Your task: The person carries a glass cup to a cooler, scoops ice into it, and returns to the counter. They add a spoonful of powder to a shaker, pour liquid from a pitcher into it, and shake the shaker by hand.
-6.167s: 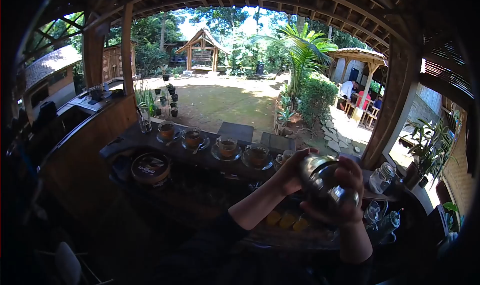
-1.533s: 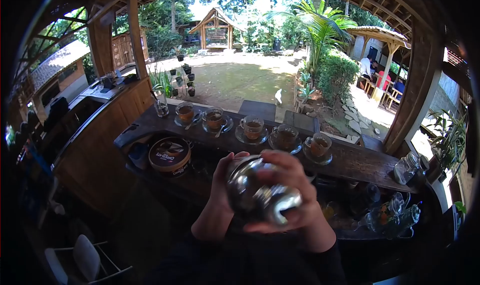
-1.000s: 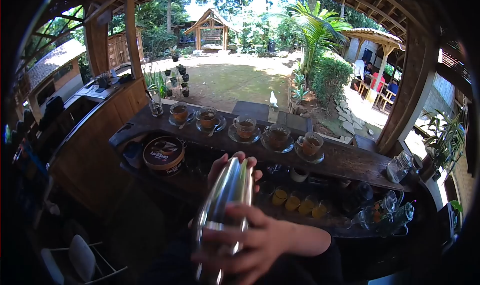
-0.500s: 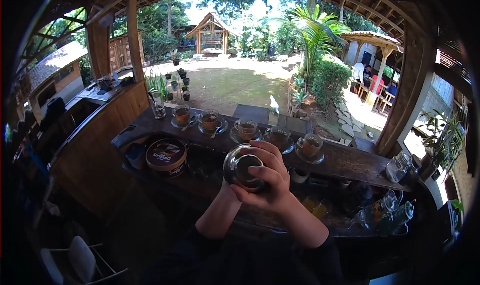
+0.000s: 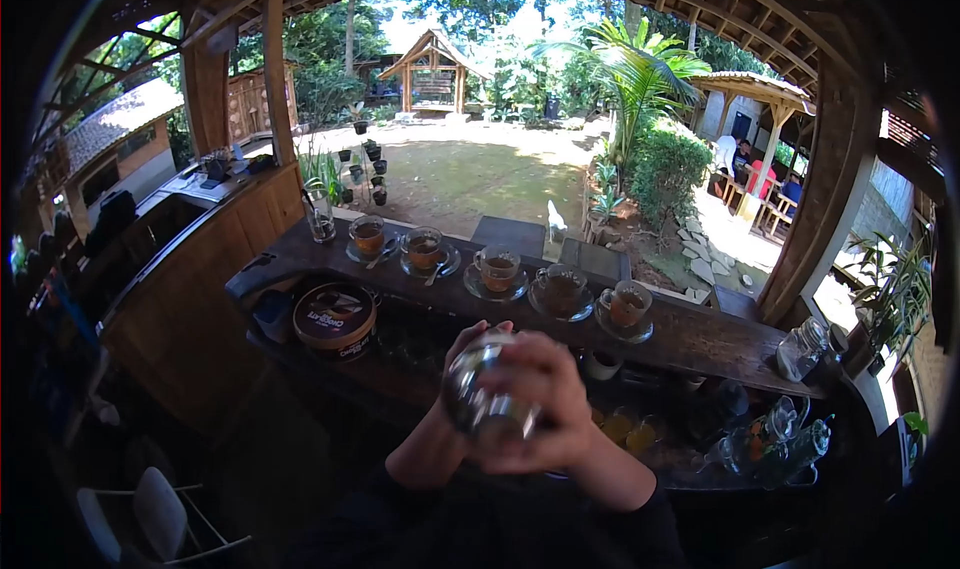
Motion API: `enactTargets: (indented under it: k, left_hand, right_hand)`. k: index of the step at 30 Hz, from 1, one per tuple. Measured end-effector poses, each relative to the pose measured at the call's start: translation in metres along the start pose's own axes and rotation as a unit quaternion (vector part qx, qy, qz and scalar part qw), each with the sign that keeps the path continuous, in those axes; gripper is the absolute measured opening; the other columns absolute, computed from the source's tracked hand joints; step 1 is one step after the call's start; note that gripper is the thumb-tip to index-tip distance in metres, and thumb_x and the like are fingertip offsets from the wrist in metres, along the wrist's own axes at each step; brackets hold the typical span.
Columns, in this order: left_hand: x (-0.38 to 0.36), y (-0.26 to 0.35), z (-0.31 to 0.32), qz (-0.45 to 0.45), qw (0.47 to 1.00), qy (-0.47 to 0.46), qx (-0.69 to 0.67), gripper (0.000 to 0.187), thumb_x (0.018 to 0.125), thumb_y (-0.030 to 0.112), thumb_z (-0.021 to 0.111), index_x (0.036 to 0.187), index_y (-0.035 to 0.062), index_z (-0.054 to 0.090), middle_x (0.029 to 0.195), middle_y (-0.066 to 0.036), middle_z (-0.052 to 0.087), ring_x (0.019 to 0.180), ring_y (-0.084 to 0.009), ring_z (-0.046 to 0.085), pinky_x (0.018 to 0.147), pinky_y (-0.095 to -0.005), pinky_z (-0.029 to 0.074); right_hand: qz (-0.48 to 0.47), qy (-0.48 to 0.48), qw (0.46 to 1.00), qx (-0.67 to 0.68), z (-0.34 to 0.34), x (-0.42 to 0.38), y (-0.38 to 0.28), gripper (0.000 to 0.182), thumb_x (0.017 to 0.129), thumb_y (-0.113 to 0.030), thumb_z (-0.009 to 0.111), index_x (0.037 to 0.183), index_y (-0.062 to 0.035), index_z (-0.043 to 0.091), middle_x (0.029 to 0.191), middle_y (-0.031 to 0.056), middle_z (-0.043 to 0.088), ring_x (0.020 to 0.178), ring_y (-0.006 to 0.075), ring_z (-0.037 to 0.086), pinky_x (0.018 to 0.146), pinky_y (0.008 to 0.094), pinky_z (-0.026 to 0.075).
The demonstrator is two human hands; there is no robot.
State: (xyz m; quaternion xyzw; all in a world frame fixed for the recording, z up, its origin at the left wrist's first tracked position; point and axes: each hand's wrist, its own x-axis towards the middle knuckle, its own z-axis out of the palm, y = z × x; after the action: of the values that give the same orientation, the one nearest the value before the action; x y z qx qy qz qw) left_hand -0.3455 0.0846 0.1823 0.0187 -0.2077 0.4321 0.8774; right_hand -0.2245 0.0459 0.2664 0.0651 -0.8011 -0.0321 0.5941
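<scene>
A shiny metal vessel [image 5: 482,384], blurred by motion, is held between my two hands above the lower part of the counter. My right hand [image 5: 550,399] wraps over its top and right side. Against its left side lies my left hand [image 5: 455,369], mostly hidden behind the metal. Beyond the hands, several glass cups of brown drink stand on saucers along the dark wooden counter [image 5: 700,349], among them a left cup [image 5: 367,234], a middle cup [image 5: 497,267] and a right cup [image 5: 625,307].
A round chocolate tub [image 5: 335,317] sits at left on the lower shelf. Glass jar [image 5: 800,354] and glass bottles [image 5: 800,439] are at right. A clear glass [image 5: 320,219] stands at the counter's far left. A chair [image 5: 160,514] is lower left; people [image 5: 762,177] sit outside.
The metal vessel has tipped and moved down slightly, its round end now pointing lower. Both hands moved with it, and more of my left hand's fingers show at the top.
</scene>
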Motion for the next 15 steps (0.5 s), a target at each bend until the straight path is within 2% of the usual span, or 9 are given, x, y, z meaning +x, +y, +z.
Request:
enactTargets:
  k: [2,3,4,6,7,10,12,14,15]
  left_hand:
    - [0.003,0.004,0.023,0.017,0.974,-0.066,0.216,0.037,0.089,0.036,0.045,0.11,0.0059,0.054,0.105,-0.014,0.052,0.095,-0.0313,0.057,0.079,-0.0459,0.053]
    - [0.008,0.008,0.025,-0.019,0.961,-0.192,0.199,0.034,0.091,0.035,0.045,0.111,0.0085,0.053,0.115,-0.014,0.044,0.108,-0.034,0.043,0.088,-0.0559,0.045]
    - [0.008,0.009,0.031,-0.023,0.963,-0.179,0.2,0.033,0.091,0.035,0.046,0.11,0.0096,0.055,0.116,-0.012,0.048,0.11,-0.0335,0.043,0.09,-0.0533,0.045]
    - [0.009,0.016,0.028,0.028,0.982,0.039,0.181,0.036,0.088,0.037,0.048,0.111,0.0102,0.054,0.104,-0.008,0.054,0.098,-0.0248,0.056,0.081,-0.0438,0.051]
    - [0.017,0.021,0.009,0.074,0.982,0.089,0.149,0.039,0.088,0.037,0.051,0.113,0.0084,0.053,0.106,-0.007,0.057,0.098,-0.0209,0.057,0.087,-0.0397,0.049]
    - [0.015,-0.005,-0.005,0.17,0.964,0.062,0.193,0.031,0.091,0.025,0.043,0.111,0.0039,0.052,0.105,-0.011,0.059,0.098,-0.0236,0.057,0.091,-0.0408,0.046]
    - [0.016,-0.004,-0.002,0.172,0.964,0.02,0.201,0.032,0.091,0.025,0.039,0.111,0.003,0.052,0.104,-0.011,0.058,0.098,-0.0252,0.058,0.088,-0.0413,0.048]
    - [0.01,0.009,0.01,0.059,0.983,0.1,0.143,0.039,0.088,0.035,0.046,0.111,0.0051,0.054,0.104,-0.012,0.058,0.092,-0.0267,0.06,0.079,-0.0418,0.053]
    - [0.008,0.005,0.027,0.027,0.981,-0.014,0.193,0.036,0.087,0.037,0.049,0.107,0.0081,0.056,0.104,-0.012,0.059,0.091,-0.0266,0.058,0.078,-0.0447,0.053]
  right_hand:
    - [-0.125,-0.081,0.989,0.02,0.002,0.015,-0.039,0.031,0.075,-0.023,0.063,0.104,-0.0348,0.057,0.106,-0.0007,0.061,0.105,0.0298,0.054,0.089,0.0553,0.04]
    - [-0.119,-0.079,0.989,0.025,0.003,0.013,-0.037,0.031,0.075,-0.023,0.063,0.104,-0.0348,0.057,0.106,-0.0007,0.061,0.105,0.0298,0.054,0.089,0.0553,0.04]
    - [-0.126,-0.067,0.99,0.015,0.005,0.012,-0.031,0.032,0.075,-0.023,0.063,0.104,-0.0334,0.056,0.11,0.0002,0.06,0.105,0.0303,0.054,0.089,0.0541,0.04]
    - [-0.141,-0.044,0.989,-0.007,0.01,0.013,-0.01,0.034,0.074,-0.024,0.064,0.105,-0.0305,0.053,0.116,0.0019,0.058,0.107,0.0312,0.053,0.088,0.0517,0.041]
    - [-0.083,-0.049,0.995,-0.014,0.006,0.012,0.009,0.036,0.072,-0.022,0.068,0.105,-0.0276,0.054,0.114,0.0069,0.058,0.106,0.0325,0.053,0.086,0.0494,0.044]
    - [0.172,0.049,0.983,-0.037,0.007,-0.012,0.043,0.058,0.062,-0.019,0.079,0.109,-0.0154,0.046,0.108,0.0217,0.056,0.101,0.0421,0.054,0.082,0.0492,0.045]
    - [0.099,0.058,0.993,0.001,0.002,0.001,0.022,0.048,0.064,-0.022,0.076,0.107,-0.0173,0.054,0.107,0.0148,0.059,0.101,0.0372,0.055,0.081,0.0501,0.046]
    - [-0.082,-0.011,0.996,0.031,0.008,0.012,-0.006,0.031,0.075,-0.025,0.066,0.104,-0.0302,0.056,0.112,0.0041,0.059,0.103,0.0331,0.056,0.087,0.0513,0.042]
    - [-0.121,-0.048,0.991,0.032,0.008,0.016,-0.026,0.03,0.076,-0.026,0.063,0.104,-0.0317,0.056,0.113,-0.0005,0.059,0.105,0.0314,0.055,0.091,0.0518,0.039]
